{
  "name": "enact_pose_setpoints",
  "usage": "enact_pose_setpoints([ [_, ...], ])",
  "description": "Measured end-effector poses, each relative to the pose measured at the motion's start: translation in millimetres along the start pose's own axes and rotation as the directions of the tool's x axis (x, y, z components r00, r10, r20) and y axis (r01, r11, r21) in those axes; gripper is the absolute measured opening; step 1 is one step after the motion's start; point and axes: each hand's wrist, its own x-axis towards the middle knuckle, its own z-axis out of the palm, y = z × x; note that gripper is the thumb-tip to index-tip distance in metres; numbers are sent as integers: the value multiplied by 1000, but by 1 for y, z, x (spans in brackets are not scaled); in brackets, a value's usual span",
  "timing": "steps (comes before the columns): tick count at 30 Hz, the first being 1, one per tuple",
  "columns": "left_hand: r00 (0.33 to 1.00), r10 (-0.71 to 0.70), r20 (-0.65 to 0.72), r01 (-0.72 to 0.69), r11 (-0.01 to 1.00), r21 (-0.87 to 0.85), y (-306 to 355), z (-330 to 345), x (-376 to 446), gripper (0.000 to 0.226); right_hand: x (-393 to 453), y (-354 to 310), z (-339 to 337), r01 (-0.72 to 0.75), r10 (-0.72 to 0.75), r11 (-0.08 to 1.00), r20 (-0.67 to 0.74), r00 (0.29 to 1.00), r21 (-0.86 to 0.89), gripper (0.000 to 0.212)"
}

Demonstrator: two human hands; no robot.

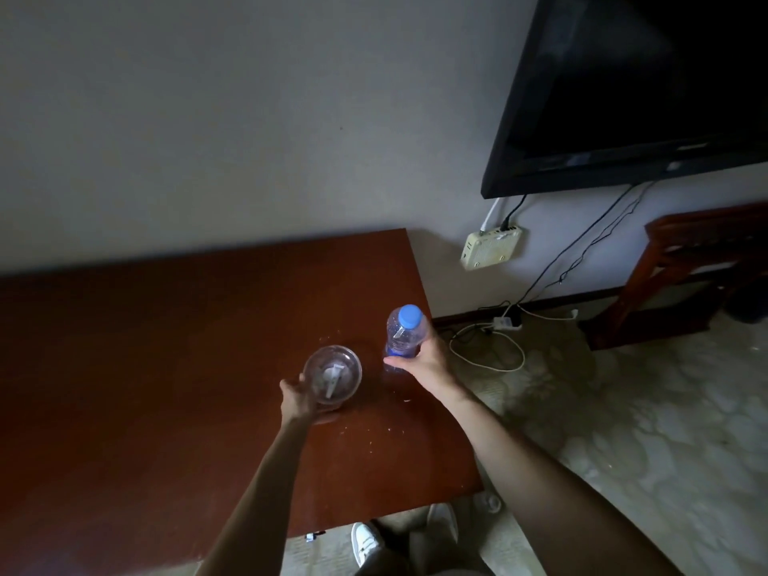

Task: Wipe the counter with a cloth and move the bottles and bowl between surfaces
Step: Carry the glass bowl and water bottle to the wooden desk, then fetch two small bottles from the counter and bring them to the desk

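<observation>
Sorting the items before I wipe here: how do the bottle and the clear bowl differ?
The water bottle is tall and narrow with a blue cap; the clear bowl is low, wide and round. The right hand grips the bottle; the left hand holds the bowl. Both are clear plastic, above the brown wooden counter.

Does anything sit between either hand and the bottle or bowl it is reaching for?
Nothing visible. The right hand already grips the bottle, and the left hand holds the clear bowl at its rim.
</observation>
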Motion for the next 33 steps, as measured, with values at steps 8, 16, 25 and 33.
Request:
enact_pose_setpoints([
  [8,995,85,59,-88,994,58,-44,40,-92,32,-60,59,-63,-90,91,995,-42,995,37,69],
  [16,748,-211,629,-55,925,376,-76,195,-171,35,-272,211,-159,-543,617,785,-299,728,298,25],
  [25,642,-366,674,-337,655,677,-82,358,-224,27,-456,292,-230,-509,957,286,-214,196,812,14],
  [33,806,-346,481,-320,429,845,-118,468,-246,29,-467,357,-404,-378,953,269,-187,239,886,11],
])
